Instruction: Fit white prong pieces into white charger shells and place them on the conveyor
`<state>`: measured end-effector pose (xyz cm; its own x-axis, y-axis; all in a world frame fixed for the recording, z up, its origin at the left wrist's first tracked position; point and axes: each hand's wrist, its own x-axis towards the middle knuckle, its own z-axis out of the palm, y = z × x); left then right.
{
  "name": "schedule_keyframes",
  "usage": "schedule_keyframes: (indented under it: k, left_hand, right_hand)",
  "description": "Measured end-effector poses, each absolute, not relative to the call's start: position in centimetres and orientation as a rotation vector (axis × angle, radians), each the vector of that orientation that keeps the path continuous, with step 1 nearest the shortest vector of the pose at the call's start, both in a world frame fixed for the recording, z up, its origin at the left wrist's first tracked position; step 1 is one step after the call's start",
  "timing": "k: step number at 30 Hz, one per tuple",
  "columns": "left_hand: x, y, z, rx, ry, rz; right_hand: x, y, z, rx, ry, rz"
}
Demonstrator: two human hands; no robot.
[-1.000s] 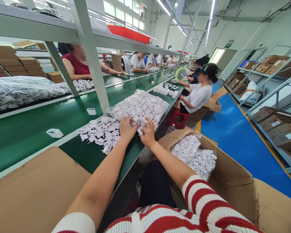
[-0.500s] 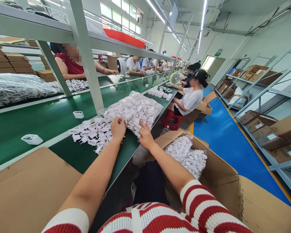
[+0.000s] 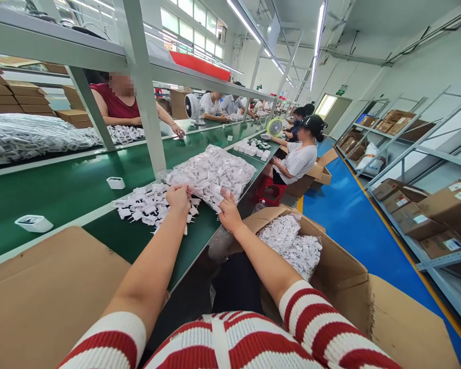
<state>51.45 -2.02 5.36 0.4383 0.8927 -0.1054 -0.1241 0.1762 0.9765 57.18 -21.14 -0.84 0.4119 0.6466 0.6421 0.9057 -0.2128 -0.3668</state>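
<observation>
A clear plastic bag [image 3: 215,171] full of small white plastic parts lies on the green bench top. My left hand [image 3: 179,200] pinches the bag's near left edge, and a stretch of film runs from its fingers. At the near right corner, my right hand [image 3: 229,211] grips the bag with the fingers curled over the film. Loose white plastic parts [image 3: 148,205], some with thin pins, lie in a heap beside and beyond my left hand.
White housings [image 3: 34,223] stand on the green conveyor belt [image 3: 72,189]. An open carton [image 3: 338,266] at my right holds more bagged parts [image 3: 290,241]. A cardboard flap [image 3: 54,292] lies at near left. A metal post [image 3: 148,113] rises behind the bag. Co-workers sit along the line.
My left hand has moved left with the bag's edge, stretching the film. My right hand stays at its corner. The housings have shifted left, and a co-worker opposite has lowered a hand to the belt.
</observation>
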Motion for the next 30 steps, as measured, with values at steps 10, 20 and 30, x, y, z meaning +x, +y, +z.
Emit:
schedule_keyframes:
  k: [10, 20, 30]
  left_hand:
    - [51.2, -3.5, 4.3, 1.145, 0.837, 0.716]
    - [50.4, -3.4, 2.0, 1.316, 0.694, 0.685]
    - [50.9, -3.8, 2.1, 1.301, 0.731, 0.721]
  right_hand:
    - [55.9, -18.5, 4.0, -2.317, -1.174, -0.591]
    - [58.6, -12.8, 8.0, -2.518, -1.647, -0.561]
    - [61.4, -9.9, 10.6, -2.653, -1.432, -0.356]
